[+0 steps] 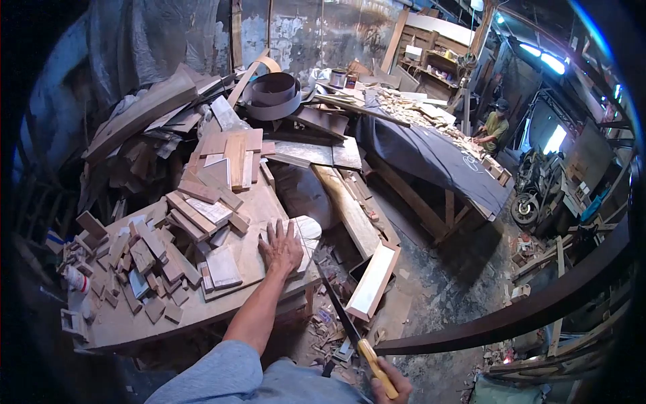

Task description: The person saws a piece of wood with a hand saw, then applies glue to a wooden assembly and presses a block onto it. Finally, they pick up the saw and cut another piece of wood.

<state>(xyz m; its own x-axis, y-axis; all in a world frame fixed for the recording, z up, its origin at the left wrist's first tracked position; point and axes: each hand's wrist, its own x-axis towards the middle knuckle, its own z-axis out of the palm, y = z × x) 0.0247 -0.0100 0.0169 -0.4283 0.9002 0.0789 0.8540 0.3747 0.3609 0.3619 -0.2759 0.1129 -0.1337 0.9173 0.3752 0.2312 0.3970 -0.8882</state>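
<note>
My left hand (281, 248) lies flat with fingers spread on a pale wooden piece (307, 230) with a rounded end, at the corner of the workbench (148, 328). In my right hand (396, 385), low in the view, is the yellowish handle of a hand saw (342, 311). The dark blade slants up and left, its tip close by the edge of the wooden piece. Several short wood blocks (223, 266) sit just left of my left hand.
Wood offcuts (151, 259) crowd the bench's left. Behind lie stacked boards (145, 111) and a coiled dark strip (272, 95). A covered table (431, 151) stands right, with a person (496, 126) beyond. A dark curved beam (525, 310) crosses the right foreground. Scraps litter the floor.
</note>
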